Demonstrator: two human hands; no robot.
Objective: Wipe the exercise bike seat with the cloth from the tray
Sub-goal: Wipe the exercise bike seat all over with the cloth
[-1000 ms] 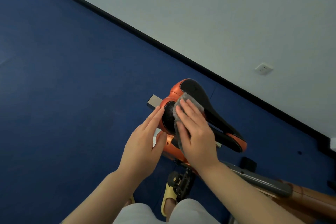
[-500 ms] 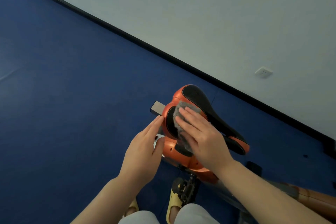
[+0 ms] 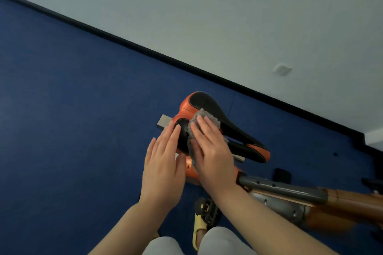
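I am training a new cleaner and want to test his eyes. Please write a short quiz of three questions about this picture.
1. True or false: the right hand presses the grey cloth flat on the seat.
2. Which colours does the seat have?
3. What does the left hand do? A: holds the cloth; B: rests with straight fingers at the seat's edge; C: grips the pedal.

Key: 1 true; 2 orange and black; 3 B.
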